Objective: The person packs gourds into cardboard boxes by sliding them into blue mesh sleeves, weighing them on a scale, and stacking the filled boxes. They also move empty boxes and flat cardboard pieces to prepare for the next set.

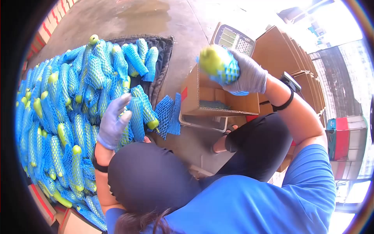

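Smooth, thin, rubbery-looking gloves cover your left hand (113,123) and your right hand (249,72), which grips a green vegetable (213,60), its skin smooth with a soft shine, in open-weave blue plastic netting (230,73). Beside you, the cardboard box (189,95) shows matt brown faces and rough, corrugated edges, near the hard plastic panel (233,39) of a scale. A creased dark sheet (166,64) lies on the hard, concrete-like floor (183,29). You wear a soft, matt blue cloth shirt (241,202) and smooth black stretch-cloth trousers (259,144).
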